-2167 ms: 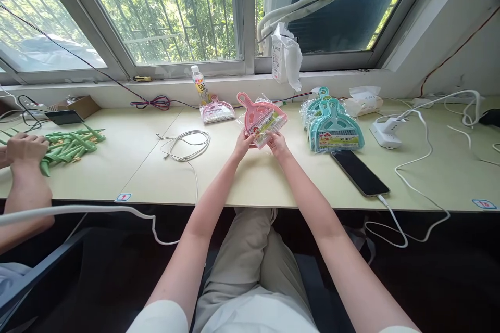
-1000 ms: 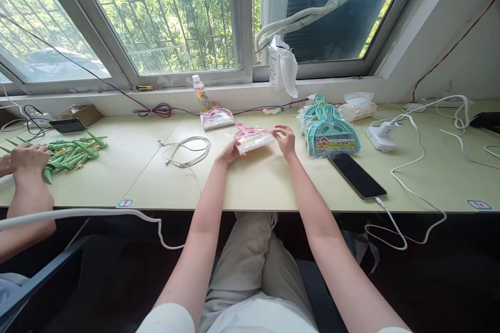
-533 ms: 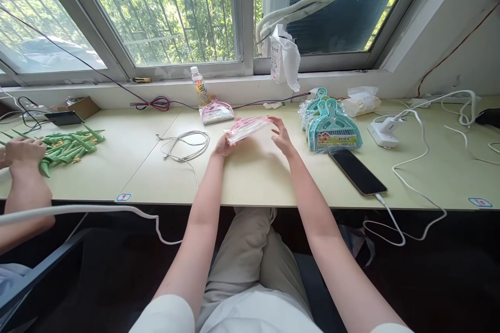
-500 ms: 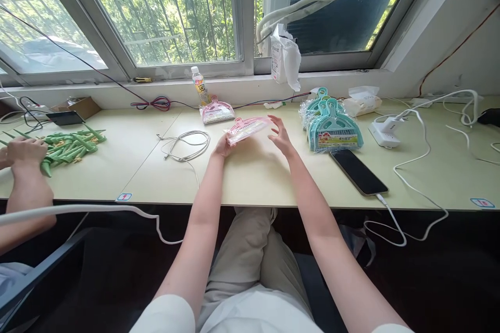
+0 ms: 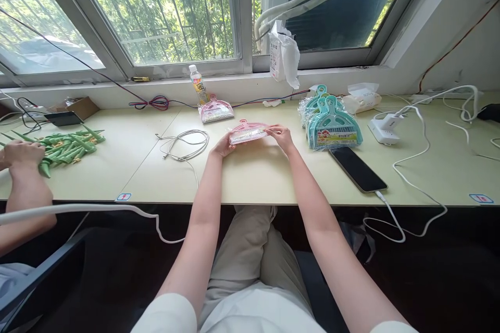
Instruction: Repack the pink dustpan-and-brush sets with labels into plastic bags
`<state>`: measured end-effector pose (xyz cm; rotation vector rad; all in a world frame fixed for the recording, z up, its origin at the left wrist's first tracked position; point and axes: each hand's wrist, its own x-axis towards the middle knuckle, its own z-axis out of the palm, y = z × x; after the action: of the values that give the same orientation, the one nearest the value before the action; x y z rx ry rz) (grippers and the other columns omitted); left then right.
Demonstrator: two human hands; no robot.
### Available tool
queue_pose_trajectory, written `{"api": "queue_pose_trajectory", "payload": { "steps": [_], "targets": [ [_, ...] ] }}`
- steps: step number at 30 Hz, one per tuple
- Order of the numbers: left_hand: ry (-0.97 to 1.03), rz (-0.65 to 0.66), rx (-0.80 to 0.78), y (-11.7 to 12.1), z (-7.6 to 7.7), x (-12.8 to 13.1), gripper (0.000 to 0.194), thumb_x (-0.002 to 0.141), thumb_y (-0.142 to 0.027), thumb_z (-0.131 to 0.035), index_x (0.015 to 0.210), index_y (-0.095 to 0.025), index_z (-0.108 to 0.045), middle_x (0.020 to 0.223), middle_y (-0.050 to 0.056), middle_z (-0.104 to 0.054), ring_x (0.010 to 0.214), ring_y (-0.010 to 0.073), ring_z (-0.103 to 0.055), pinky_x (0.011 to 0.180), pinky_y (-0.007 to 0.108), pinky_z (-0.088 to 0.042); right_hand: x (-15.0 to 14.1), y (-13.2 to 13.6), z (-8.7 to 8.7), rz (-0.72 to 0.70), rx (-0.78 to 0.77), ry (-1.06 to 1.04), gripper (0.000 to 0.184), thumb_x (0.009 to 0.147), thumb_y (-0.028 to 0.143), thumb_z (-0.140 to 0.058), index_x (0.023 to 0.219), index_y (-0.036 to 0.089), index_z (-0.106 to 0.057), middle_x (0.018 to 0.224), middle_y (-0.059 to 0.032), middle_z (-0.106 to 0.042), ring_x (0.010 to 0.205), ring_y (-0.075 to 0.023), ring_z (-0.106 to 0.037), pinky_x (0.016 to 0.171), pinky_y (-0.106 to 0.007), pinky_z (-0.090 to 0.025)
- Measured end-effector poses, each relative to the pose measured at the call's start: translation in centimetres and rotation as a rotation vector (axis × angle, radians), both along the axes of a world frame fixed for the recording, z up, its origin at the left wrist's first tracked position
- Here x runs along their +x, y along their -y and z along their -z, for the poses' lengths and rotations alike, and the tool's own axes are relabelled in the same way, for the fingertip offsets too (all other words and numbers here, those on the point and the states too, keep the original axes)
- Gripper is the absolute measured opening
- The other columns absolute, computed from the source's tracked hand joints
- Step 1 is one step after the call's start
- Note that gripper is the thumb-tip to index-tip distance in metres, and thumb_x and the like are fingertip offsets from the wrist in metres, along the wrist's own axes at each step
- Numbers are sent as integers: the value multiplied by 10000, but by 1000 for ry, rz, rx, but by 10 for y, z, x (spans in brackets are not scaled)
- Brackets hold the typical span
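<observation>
- Tabletop (image 5: 156,179): smooth, pale yellow-green sheet with a thin straight seam. Clock directions below run from the held pink set, 12 toward the window.
- Teal dustpan sets (image 5: 334,124): stacked at 3 o'clock, rounded moulded plastic with cut-out handles, crinkled clear film, printed label on the front one.
- Green pods (image 5: 72,145): loose tapering heap, far out at 9 o'clock, beside another person's hand (image 5: 25,153).
- Phone (image 5: 358,169): flat, glossy black slab, toward 4.
- Cable coil (image 5: 187,144): thin, pale loops, nearer at 9.
- Pink dustpan set (image 5: 249,133): held over the tabletop; fan-shaped plastic, looped handle toward 12, shiny clear wrap, pale strip along its near edge, print too small to read.
- Second pink set (image 5: 216,110): film-wrapped, at 10, near the bottle (image 5: 199,86).
- Right hand (image 5: 283,138): fingertips pinching the held set's 3 o'clock end.
- Left hand (image 5: 223,145): gripping its 9 o'clock end.
</observation>
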<state>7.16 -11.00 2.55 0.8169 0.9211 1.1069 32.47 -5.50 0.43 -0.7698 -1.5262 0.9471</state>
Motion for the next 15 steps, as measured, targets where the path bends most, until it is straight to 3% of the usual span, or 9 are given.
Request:
{"api": "queue_pose_trajectory", "payload": {
  "steps": [2,5,9,12,14,15],
  "targets": [
    [-9,25,40,1,-1,0,469,950,-374,-554,1364,-156,-588,1106,165,-747,762,184,-745,381,146,-429,0,-2,3,35,10,24,293,776,516,-782,864,241,-832,908,-37,-707,885,-193,-645,859,-332,-519],
    [-68,50,38,1,0,-1,374,939,-291,-582,1280,-141,-608,967,134,-761,690,157,-730,412,135,-462,1,-5,6,60,3,109,290,780,477,-773,876,209,-832,884,-45,-691,854,-202,-637,852,-358,-527],
    [-156,106,-14,-1,6,-2,244,875,-101,-603,1116,-70,-585,708,59,-692,487,115,-645,378,140,-442,4,-10,9,138,6,165,292,745,382,-793,974,202,-814,1106,-91,-656,1027,-247,-641,916,-389,-551],
    [-218,199,14,-1,9,-1,295,828,-74,-648,1111,-67,-562,710,48,-677,520,146,-679,390,152,-454,5,-13,13,242,-59,118,646,659,289,-840,1283,234,-687,1382,-123,-537,1126,-255,-618,963,-400,-562],
    [-250,246,49,1,8,-1,379,819,-90,-658,1183,-70,-554,764,64,-699,540,149,-687,412,160,-470,5,-13,15,170,-202,17,813,648,258,-829,1415,244,-562,1416,-130,-541,1113,-249,-635,943,-404,-578],
    [-257,259,65,3,7,0,440,816,-97,-658,1241,-79,-544,809,76,-716,538,140,-681,420,166,-477,5,-13,15,92,-281,-39,790,662,254,-809,1410,231,-555,1370,-127,-590,1081,-243,-653,918,-400,-587]
  ]
}}
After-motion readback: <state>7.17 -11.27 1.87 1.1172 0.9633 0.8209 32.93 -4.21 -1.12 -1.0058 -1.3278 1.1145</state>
